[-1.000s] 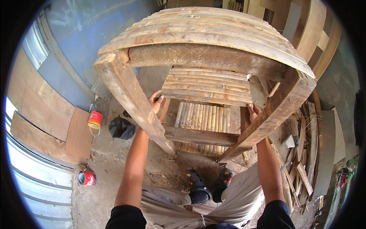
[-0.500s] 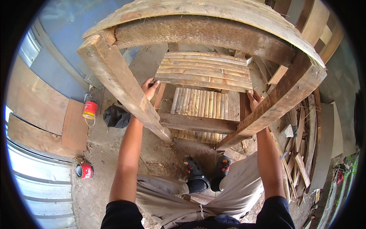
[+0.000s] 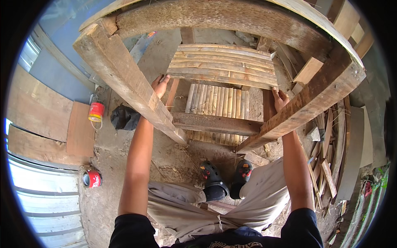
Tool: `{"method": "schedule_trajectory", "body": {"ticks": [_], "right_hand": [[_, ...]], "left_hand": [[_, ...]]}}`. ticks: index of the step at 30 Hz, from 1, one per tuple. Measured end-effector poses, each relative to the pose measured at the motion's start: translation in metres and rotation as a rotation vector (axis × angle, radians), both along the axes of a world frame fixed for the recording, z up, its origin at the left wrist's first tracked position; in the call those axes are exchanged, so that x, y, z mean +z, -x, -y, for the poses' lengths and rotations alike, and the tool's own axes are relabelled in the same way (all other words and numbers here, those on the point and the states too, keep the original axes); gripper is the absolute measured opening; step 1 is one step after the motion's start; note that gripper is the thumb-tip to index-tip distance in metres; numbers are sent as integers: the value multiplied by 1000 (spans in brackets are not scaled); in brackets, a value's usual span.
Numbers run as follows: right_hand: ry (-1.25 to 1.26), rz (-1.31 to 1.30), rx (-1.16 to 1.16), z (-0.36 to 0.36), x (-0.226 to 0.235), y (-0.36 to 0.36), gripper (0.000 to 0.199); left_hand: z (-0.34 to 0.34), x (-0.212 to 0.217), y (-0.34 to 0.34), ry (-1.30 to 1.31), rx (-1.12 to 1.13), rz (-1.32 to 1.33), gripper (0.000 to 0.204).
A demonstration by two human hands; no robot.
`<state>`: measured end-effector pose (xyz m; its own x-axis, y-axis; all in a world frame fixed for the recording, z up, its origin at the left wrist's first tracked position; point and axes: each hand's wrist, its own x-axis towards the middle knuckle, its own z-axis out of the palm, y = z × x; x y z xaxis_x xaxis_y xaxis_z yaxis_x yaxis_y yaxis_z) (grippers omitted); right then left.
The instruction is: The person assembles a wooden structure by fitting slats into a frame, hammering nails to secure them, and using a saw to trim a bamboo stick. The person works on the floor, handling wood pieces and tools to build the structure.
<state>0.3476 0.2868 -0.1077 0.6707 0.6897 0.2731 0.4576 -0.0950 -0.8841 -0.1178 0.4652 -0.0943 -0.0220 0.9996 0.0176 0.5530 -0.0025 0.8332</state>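
Slatted panel, seen in the head view through the opening of a timber frame, lies ahead of the person and between the two hands, its long axis and its slats running left to right with a slight drop toward the right. Its near edge is the one facing the hands: the left hand is at the near left corner, thumb against it, and the right hand is at the near right corner, its thumb on the edge there. Neither hand is clearly nearer; the panel's body stretches away from both, so it is met only at its two near ends. The hands stand about a panel's length apart; the fingers are partly hidden, and I cannot tell whether either hand is closed firmly or merely resting. Each forearm passes beneath a sloping post, the left post on one side and the right post on the other, with the top beam joining them in front. Nearer the person than the panel are a second slatted surface, its slats running front to back, and a crossbar spanning the posts.
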Motion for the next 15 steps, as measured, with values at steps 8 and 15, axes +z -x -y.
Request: {"method": "schedule_trajectory", "body": {"ticks": [8, 15], "right_hand": [[14, -36, 37, -3, 6, 0, 55], [-194, -29, -18, -1, 10, 10, 39]], "left_hand": [[13, 12, -2, -92, -170, 89, 59], [7, 1, -1, -32, -139, 276, 58]]}}
